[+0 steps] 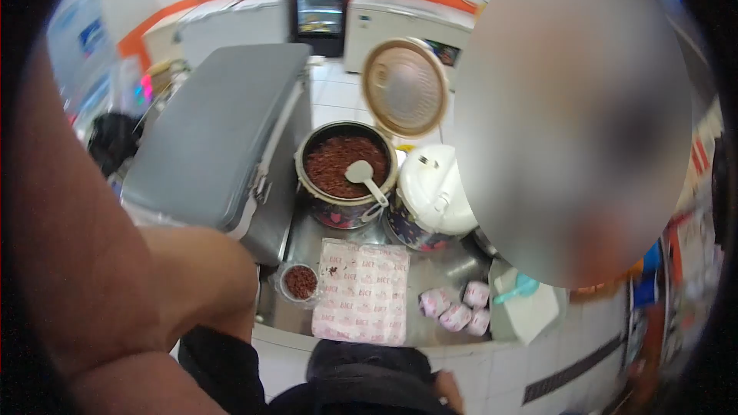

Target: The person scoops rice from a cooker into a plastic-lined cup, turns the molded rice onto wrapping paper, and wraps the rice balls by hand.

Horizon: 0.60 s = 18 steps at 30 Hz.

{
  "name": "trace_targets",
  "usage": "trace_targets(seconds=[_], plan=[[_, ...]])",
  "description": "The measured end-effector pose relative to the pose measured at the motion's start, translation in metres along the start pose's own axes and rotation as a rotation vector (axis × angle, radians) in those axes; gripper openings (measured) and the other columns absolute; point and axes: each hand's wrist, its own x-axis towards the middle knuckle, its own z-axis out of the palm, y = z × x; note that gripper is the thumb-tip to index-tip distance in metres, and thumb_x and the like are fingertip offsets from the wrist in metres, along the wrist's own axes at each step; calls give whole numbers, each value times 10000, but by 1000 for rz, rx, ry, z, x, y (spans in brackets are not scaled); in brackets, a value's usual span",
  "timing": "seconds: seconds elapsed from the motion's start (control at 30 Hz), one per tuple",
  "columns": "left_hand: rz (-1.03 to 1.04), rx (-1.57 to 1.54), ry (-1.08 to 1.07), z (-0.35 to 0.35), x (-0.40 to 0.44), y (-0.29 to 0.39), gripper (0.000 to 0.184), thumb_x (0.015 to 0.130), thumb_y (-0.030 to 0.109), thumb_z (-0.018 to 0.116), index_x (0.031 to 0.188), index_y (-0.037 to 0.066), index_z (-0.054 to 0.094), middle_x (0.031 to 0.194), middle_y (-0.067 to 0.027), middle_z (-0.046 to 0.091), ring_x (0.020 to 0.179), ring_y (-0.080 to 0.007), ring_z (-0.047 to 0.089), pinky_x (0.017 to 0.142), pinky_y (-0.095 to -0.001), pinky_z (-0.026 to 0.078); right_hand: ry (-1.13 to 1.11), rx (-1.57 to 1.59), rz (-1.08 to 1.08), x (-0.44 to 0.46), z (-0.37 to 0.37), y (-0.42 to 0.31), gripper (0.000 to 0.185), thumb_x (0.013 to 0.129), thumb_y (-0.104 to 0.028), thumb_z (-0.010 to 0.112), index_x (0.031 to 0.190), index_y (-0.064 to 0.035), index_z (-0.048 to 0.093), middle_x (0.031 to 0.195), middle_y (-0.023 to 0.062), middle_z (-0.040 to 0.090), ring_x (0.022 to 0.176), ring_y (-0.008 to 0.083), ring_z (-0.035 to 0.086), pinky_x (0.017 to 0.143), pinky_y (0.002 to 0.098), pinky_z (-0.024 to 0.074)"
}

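Observation:
A bare arm fills the left side, its hand outside the picture. At the bottom edge, beside black clothing, a small blurred patch of skin looks like part of my right hand (pixel 448 390); its fingers cannot be made out. Printed wrapping paper (pixel 361 300) lies in a stack on the metal counter, with dark crumbs on top. A small round container (pixel 300 282) of reddish-brown food stands left of it. Behind, an open pot (pixel 346 150) holds similar food and a white paddle (pixel 365 179). Several wrapped bundles (pixel 455 317) sit right of the paper.
A large grey-lidded cooler (pixel 223 123) stands at the left. The pot's lid (pixel 405 88) is raised. Right of the pot is a white-lidded pot (pixel 434 184). A turquoise utensil (pixel 519 288) lies on a pale tray (pixel 538 311). A blurred grey shape covers the upper right.

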Motion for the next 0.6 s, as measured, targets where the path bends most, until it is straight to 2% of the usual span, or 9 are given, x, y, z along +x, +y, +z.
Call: trace_targets(seconds=[0.07, 0.1, 0.13, 0.17, 0.2, 0.3, 0.37, 0.47, 0.6], plan=[[-24, -37, -60, -13, 23, -2, 565, 861, 257, 754, 1292, 49, 454, 1279, -194, 510, 1128, -307, 546, 972, -447, 446, 15, 712, 36, 46, 72, 64, 331, 817, -164, 747, 1103, 1, 714, 1025, 175, 751, 903, 288, 728, 771, 412, 592], [-27, -54, -98, -14, 34, -2, 557, 864, 254, 749, 1289, 47, 455, 1271, -193, 512, 1123, -304, 545, 969, -445, 446, -186, 830, 260, 12, -36, 9, 146, 808, -107, 709, 860, 21, 756, 771, 161, 746, 707, 304, 736, 629, 390, 588], [-16, -65, -122, -16, 40, 2, 548, 866, 252, 744, 1286, 45, 457, 1263, -192, 513, 1118, -301, 545, 966, -443, 447, -20, 503, 132, -31, -139, -48, 166, 811, -105, 672, 727, 10, 757, 660, 175, 708, 658, 304, 734, 641, 415, 588], [-2, -80, -133, -17, 42, 5, 540, 869, 249, 739, 1282, 44, 458, 1256, -191, 514, 1113, -299, 544, 963, -441, 447, 178, 237, 10, -28, -148, -43, 196, 806, -110, 644, 677, 6, 735, 649, 204, 690, 621, 324, 715, 633, 435, 579], [7, -89, -134, -16, 44, 6, 531, 872, 246, 734, 1279, 42, 459, 1248, -190, 515, 1108, -296, 544, 959, -439, 448, 120, 245, 57, -13, -153, -30, 185, 814, -140, 628, 833, 10, 735, 719, 212, 690, 670, 313, 705, 657, 438, 565], [-5, -104, -132, -15, 41, 8, 506, 881, 238, 719, 1269, 38, 462, 1226, -187, 519, 1093, -288, 542, 949, -432, 449, 252, 285, -66, 3, -214, -43, 337, 939, -278, 637, 703, -57, 734, 568, 69, 672, 539, 184, 693, 569, 387, 553], [36, -86, -83, -12, 26, 19, 489, 887, 232, 709, 1262, 34, 464, 1211, -185, 522, 1083, -283, 541, 943, -428, 449, 387, 413, -57, 12, -261, -73, 492, 1002, -336, 553, 658, 4, 642, 585, 147, 645, 545, 296, 664, 576, 410, 512], [98, -50, 14, -9, -17, 35, 464, 896, 224, 694, 1252, 30, 468, 1188, -182, 525, 1069, -274, 540, 933, -421, 450, 662, 406, -305, 33, -313, -130, 467, 1035, -318, 469, 775, 22, 656, 674, 207, 650, 669, 448, 635, 649, 504, 490], [-49, 219, 81, -22, -97, 38, 431, 908, 213, 674, 1238, 24, 472, 1158, -178, 530, 1049, -264, 538, 919, -412, 452, 546, 526, -592, 68, -329, -181, 286, 1017, -203, 477, 925, 18, 633, 771, 236, 655, 739, 460, 629, 676, 507, 480]])
